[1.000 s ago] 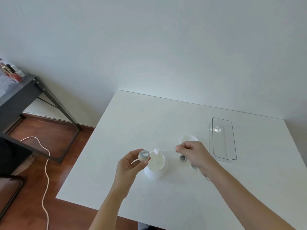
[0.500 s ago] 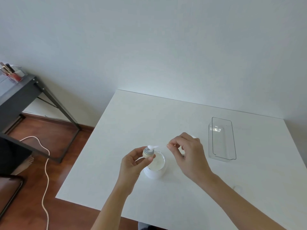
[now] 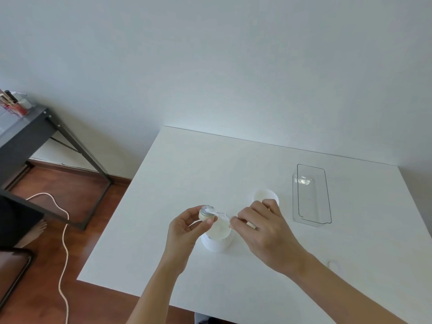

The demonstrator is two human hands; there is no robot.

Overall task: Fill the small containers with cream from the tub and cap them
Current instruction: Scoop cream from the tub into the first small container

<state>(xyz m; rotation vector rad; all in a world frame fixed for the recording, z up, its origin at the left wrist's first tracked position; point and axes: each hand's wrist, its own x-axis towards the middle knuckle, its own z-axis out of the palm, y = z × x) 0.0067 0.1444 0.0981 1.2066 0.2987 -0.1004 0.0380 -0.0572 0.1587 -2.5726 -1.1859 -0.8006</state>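
Spatula (image 3: 222, 215) now into pinched container (image 3: 205, 212)

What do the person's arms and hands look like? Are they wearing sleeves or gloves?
Both arms are bare up to the picture's edge: no sleeves show. The left hand and right hand wear no gloves, and no rings, watch or bracelets show.
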